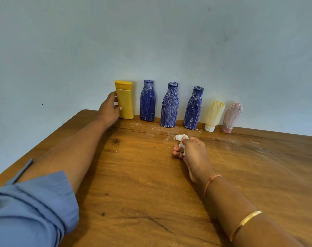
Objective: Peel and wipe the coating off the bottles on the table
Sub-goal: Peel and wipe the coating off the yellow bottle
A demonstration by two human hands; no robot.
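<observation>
Six bottles stand in a row against the wall at the back of the wooden table (137, 175). My left hand (108, 108) grips the clean yellow bottle (125, 100) at the left end, upright on the table. To its right stand three blue bottles (147, 101) (170, 105) (194, 108) streaked with whitish coating. A pale yellow tube (214, 115) and a pink tube (231, 117), both cap-down and coated, end the row. My right hand (190, 154) rests mid-table, closed on a crumpled white tissue (181, 138).
White flakes and smears of residue (223, 141) lie on the table in front of the bottles and toward the right. A pale blue wall (151, 41) rises directly behind the row. The table's left edge (44, 145) runs diagonally beside my left arm.
</observation>
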